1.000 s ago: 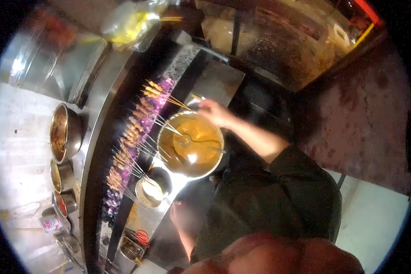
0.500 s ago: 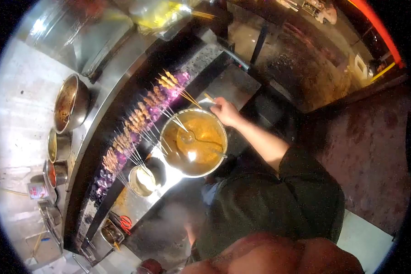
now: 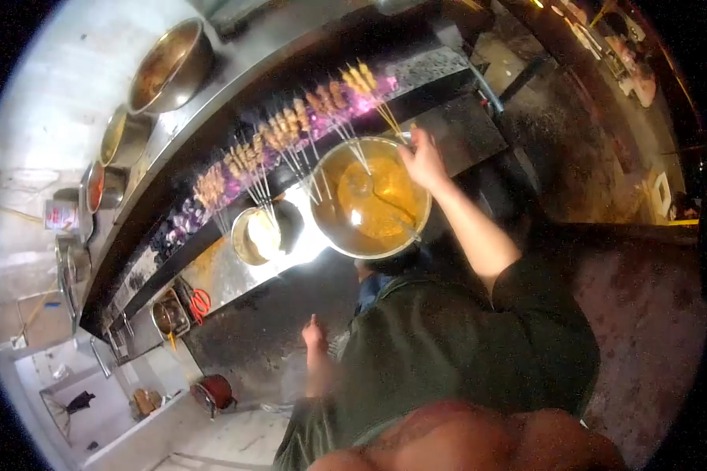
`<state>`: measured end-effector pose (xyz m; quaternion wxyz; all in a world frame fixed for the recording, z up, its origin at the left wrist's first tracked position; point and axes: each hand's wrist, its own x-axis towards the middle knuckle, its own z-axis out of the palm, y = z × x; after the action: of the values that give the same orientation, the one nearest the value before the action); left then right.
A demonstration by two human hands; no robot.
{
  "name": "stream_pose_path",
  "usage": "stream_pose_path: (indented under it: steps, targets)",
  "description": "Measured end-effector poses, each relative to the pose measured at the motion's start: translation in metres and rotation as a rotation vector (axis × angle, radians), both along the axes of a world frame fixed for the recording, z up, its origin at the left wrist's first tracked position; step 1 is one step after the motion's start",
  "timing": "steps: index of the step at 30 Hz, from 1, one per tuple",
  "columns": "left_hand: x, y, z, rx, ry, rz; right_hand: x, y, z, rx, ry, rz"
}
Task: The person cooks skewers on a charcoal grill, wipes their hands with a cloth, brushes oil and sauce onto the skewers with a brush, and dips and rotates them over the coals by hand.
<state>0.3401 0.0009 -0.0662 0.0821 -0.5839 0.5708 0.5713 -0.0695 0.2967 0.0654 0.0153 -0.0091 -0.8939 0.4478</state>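
Observation:
My right hand [image 3: 426, 165] is at the right rim of a big steel pot [image 3: 320, 224], its fingers closed at the ends of wooden skewers with yellowish pieces [image 3: 360, 79]. Their tips lie over glowing coals at the far right of the grill. The pot holds orange-brown sauce [image 3: 377, 192] and a ladle [image 3: 397, 206]. More meat skewers [image 3: 284, 129] line the grill to the left, their metal handles pointing toward me. My left hand [image 3: 315, 339] hangs low, away from the grill, with a finger stretched out and nothing seen in it.
A smaller pot [image 3: 242, 245] with white contents stands left of the sauce pot. Steel bowls [image 3: 187, 82] line the ledge behind the charcoal grill. Red-handled scissors [image 3: 200, 306] lie beside a metal container [image 3: 162, 318]. A dark red pot [image 3: 214, 392] is at lower left.
The view has turned, so the grill appears higher and further right. My right hand has come to the ends of the yellowish skewers. My left hand has come further into view.

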Motion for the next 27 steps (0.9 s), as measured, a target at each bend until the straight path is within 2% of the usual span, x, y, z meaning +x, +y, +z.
stream_pose_path:
  steps: [1,2,6,10,12,17,18,21,23,25,27]
  targets:
    - [-0.004,0.002,0.004,0.023,0.015,0.049,0.001,-0.002,0.003,0.045,0.003,0.01]
    - [-0.01,0.006,0.01,0.046,0.03,0.099,0.0,-0.008,0.0,0.147,0.132,0.031]
    - [-0.009,0.012,0.009,0.031,0.007,0.219,0.003,-0.028,0.023,0.259,0.127,0.187]
    - [0.023,0.0,-0.013,0.111,-0.075,0.158,-0.004,-0.061,0.016,0.141,-0.163,0.207]
    - [0.033,-0.003,-0.02,0.136,-0.11,0.124,-0.013,-0.072,0.009,-0.018,-0.319,0.217]
    - [0.036,0.006,-0.012,0.133,-0.09,0.211,-0.023,-0.096,-0.021,-0.076,-0.353,0.153]
    - [0.036,0.007,-0.012,0.132,-0.085,0.231,-0.023,-0.104,-0.046,-0.165,-0.167,0.035]
    - [0.041,0.007,-0.024,0.19,0.04,0.434,-0.031,-0.101,-0.044,-0.334,-0.398,0.074]
    - [0.086,-0.013,-0.091,0.047,0.045,0.079,-0.033,-0.102,-0.053,-0.272,-0.348,0.048]
    - [0.084,-0.015,-0.09,0.013,0.006,-0.016,-0.029,-0.1,-0.041,-0.171,-0.301,0.069]
    - [0.041,0.006,-0.015,0.092,-0.085,0.149,-0.024,-0.098,-0.026,-0.1,-0.287,0.099]
